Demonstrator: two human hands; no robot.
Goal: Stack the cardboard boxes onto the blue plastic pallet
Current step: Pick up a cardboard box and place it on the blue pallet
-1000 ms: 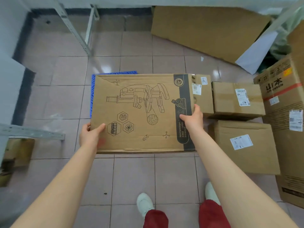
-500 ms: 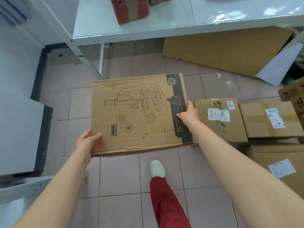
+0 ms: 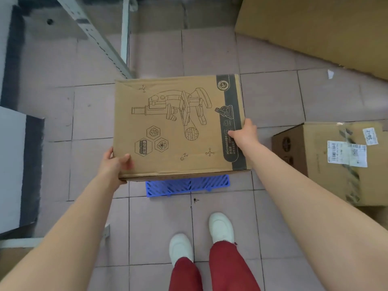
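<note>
A brown cardboard box [image 3: 178,127] printed with a microscope drawing and a dark side band is held in the air in front of me. My left hand [image 3: 114,164] grips its near left corner. My right hand [image 3: 243,136] grips its right edge over the dark band. Below the box, a strip of the blue plastic pallet [image 3: 188,185] shows on the tiled floor; the box hides most of it. Another cardboard box [image 3: 336,162] with white labels stands on the floor at the right.
Metal shelf legs [image 3: 98,36] slant across the upper left. A large flat cardboard sheet [image 3: 315,30] lies at the upper right. A grey panel [image 3: 10,164] juts in at the left edge. My white shoes [image 3: 220,227] stand just behind the pallet.
The view has tipped downward and I have stepped closer. The carried box is now above the blue pallet, whose near edge has come into sight. Both hands keep their grip.
</note>
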